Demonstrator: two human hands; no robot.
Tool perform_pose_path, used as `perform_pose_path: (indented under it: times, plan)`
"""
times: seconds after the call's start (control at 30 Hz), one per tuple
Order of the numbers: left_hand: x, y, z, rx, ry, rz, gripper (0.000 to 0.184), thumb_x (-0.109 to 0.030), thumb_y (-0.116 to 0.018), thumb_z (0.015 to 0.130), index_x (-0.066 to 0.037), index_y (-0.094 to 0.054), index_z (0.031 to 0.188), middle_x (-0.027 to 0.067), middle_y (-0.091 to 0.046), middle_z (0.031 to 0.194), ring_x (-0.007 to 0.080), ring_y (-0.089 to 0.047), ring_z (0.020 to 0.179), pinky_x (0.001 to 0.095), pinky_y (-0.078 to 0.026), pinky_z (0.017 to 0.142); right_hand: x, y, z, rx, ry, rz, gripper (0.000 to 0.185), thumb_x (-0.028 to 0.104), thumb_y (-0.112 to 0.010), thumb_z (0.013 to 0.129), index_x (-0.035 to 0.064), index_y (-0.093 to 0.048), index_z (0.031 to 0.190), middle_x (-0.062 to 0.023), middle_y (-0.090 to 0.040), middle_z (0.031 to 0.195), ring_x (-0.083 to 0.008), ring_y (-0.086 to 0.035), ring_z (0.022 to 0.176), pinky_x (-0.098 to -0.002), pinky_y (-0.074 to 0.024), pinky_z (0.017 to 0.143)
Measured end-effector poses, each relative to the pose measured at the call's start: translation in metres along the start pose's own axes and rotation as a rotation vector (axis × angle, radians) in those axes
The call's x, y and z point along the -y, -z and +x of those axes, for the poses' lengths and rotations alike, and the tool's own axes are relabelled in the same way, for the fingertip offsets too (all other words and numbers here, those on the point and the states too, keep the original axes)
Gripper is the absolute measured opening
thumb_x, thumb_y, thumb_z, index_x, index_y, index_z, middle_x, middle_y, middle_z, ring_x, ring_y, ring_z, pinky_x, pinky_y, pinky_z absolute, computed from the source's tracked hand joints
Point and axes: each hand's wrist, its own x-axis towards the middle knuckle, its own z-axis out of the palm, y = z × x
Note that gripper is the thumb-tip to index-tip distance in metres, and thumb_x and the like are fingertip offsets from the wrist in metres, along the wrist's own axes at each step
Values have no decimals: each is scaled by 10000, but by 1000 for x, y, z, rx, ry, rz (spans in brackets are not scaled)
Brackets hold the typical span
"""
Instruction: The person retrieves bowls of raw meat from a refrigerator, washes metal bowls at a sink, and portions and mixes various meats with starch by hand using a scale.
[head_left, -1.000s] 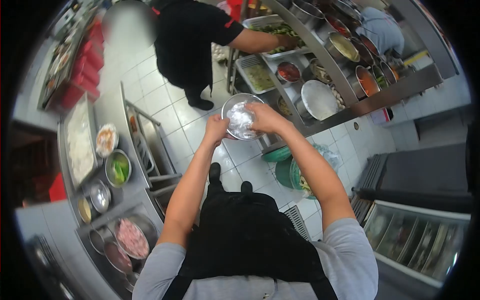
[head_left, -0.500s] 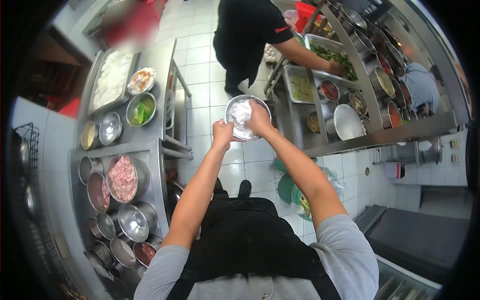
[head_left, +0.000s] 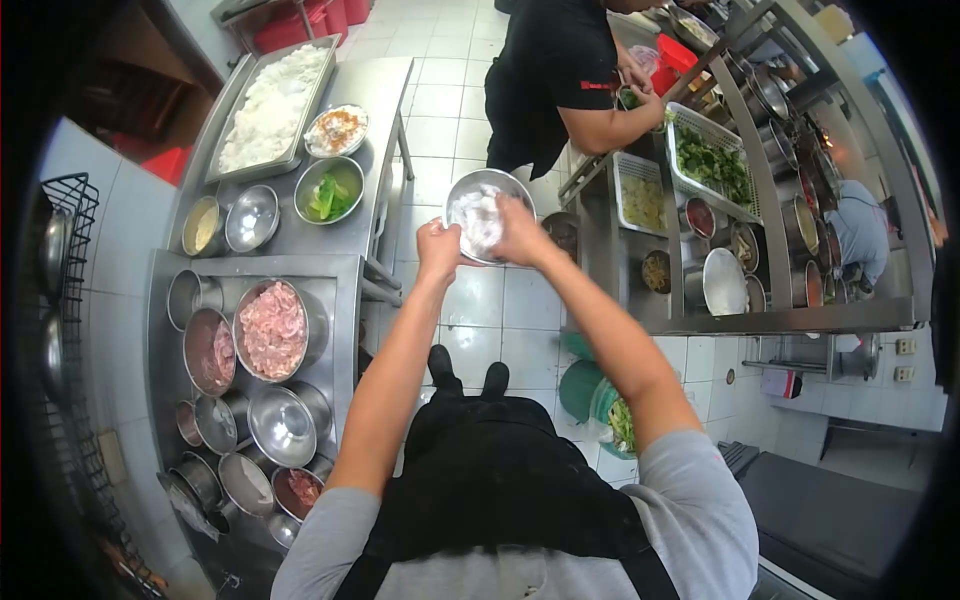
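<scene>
Out in front of me, above the tiled floor, is a round metal bowl (head_left: 519, 186). My left hand (head_left: 440, 247) is closed on its left rim, thumb on top. White powdery stuff (head_left: 470, 213) fills part of the bowl; whether pieces lie under the white coating I cannot make out. My right hand (head_left: 524, 235) reaches into the bowl from the right, its fingers in the white stuff and smeared by motion, so their grip does not show.
To the left, a steel counter bears a tray of white rice-like food (head_left: 270, 105), a bowl of green leaves (head_left: 328, 197) and a pot of raw meat (head_left: 272, 330). A co-worker (head_left: 550, 85) stands ahead by a steel rack (head_left: 780, 323). Green tubs (head_left: 580, 390) stand on the floor.
My right hand has kept moving within the bowl, and the white stuff has shifted. The co-worker's hand has drawn back from the tray of greens. My view has shifted slightly.
</scene>
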Motion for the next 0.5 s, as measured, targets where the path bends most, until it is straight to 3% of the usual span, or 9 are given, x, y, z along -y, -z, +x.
perform_pose_path:
  times: [0.1, 0.2, 0.23, 0.27, 0.33, 0.37, 0.4, 0.5]
  plan:
    - [2, -1, -4, -20, 20, -5, 72, 31, -457, 755, 34, -495, 817, 99, -541, 736, 258, -616, 596, 497, -579, 480, 4, -27, 17, -31, -335, 481, 885, 187, -749, 584, -83, -330, 1314, -281, -443, 1281, -351, -423, 1223, -346, -335, 1027]
    - [3, 20, 11, -50, 60, 13, 118, 24, -465, 750, 59, -504, 856, 126, -558, 759, 281, -621, 605, 507, -580, 497, 9, -20, 20, -163, -177, 286, 820, 164, -731, 609, -73, -363, 1303, -270, -455, 1277, -344, -451, 1201, -342, -353, 1014]
    - [-1, 27, 20, -14, 102, 40, 130, 20, -469, 749, 68, -505, 864, 142, -567, 776, 295, -624, 609, 506, -581, 499, 18, 2, 14, -4, -93, 244, 777, 163, -734, 610, -50, -411, 1284, -248, -473, 1269, -346, -467, 1183, -346, -367, 1002]
    - [-5, 33, 27, 23, 144, 71, 142, 16, -472, 749, 77, -507, 873, 158, -577, 793, 309, -627, 614, 504, -582, 501, 18, 17, 14, -5, -96, 243, 777, 163, -734, 610, -50, -411, 1284, -248, -473, 1269, -346, -467, 1183, -346, -367, 1002]
    - [-15, 33, 30, 100, 135, 132, 164, 12, -470, 750, 90, -505, 890, 177, -583, 810, 323, -633, 623, 502, -581, 499, 16, 40, 12, 205, -187, 540, 781, 187, -758, 581, -28, -446, 1264, -225, -481, 1268, -344, -468, 1178, -351, -364, 1007]
    - [-17, 27, 31, 195, 142, 151, 182, 15, -465, 750, 96, -503, 908, 185, -586, 820, 325, -636, 630, 500, -581, 498, 28, 47, 12, 146, -143, 326, 735, 171, -745, 578, -9, -480, 1239, -217, -492, 1257, -332, -469, 1175, -361, -351, 1015]
    - [-19, 19, 31, 295, 150, 171, 200, 18, -460, 749, 102, -501, 926, 193, -589, 830, 327, -639, 638, 499, -581, 497, 0, 9, 13, -29, 48, 64, 682, 144, -728, 593, -5, -497, 1217, -212, -510, 1232, -324, -485, 1154, -373, -362, 1000]
    - [-4, 6, 34, 332, 196, 199, 216, 21, -449, 750, 99, -498, 945, 187, -590, 826, 324, -642, 643, 486, -584, 498, -4, 11, 8, 80, 11, -28, 644, 96, -710, 594, -15, -495, 1190, -207, -506, 1206, -334, -469, 1157, -372, -375, 984]
